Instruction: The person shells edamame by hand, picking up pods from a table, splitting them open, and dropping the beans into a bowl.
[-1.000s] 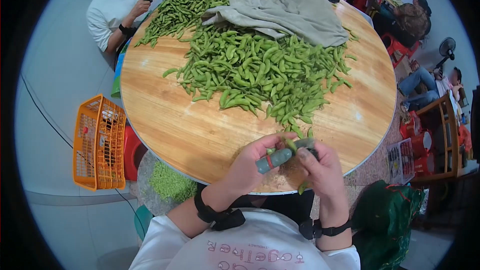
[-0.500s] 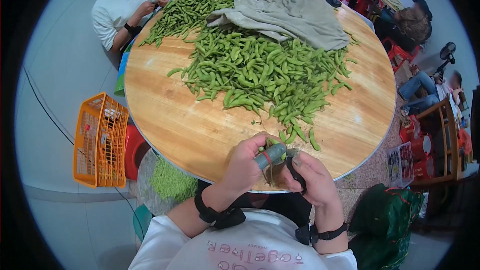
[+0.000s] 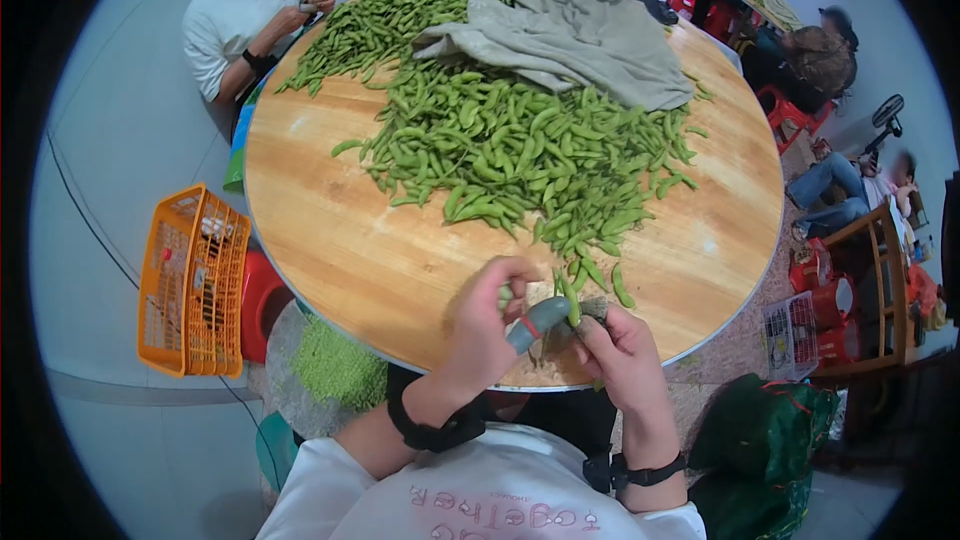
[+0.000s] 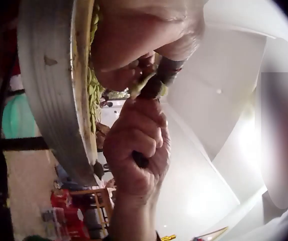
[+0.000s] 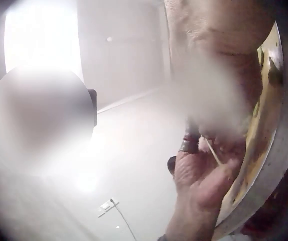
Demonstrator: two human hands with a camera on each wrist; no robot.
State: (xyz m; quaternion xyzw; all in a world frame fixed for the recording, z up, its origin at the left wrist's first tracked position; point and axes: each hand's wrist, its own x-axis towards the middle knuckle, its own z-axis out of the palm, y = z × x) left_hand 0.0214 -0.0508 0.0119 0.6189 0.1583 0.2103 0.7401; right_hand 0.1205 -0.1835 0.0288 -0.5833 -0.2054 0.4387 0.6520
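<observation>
A green pod (image 3: 569,298) stands between the two hands in the head view. My right hand (image 3: 630,360) pinches its lower end with thumb and finger, beside a dark grey finger cover. The left hand (image 3: 475,335) wears a grey-green thumb cover (image 3: 545,315) with a red band, its tip against the pod; its curled fingers hold a paler green piece (image 3: 505,295). In the left wrist view, the right hand (image 4: 136,145) is bent round something dark, partly hidden. The right wrist view shows the left hand (image 5: 201,175) with its banded cover; blur hides the contact.
A large pod heap (image 3: 530,140) lies on the round wooden table (image 3: 320,240), partly under a grey cloth (image 3: 570,30). Shelled beans (image 3: 335,365) lie low at left, near an orange crate (image 3: 195,280). Another person (image 3: 245,20) sits at upper left; a green sack (image 3: 765,430) stands at right.
The right hand has turned, and the black loop seen at its palm half a second ago is hidden. A pod now stands upright at the left thumb cover. The left fingers have lifted slightly.
</observation>
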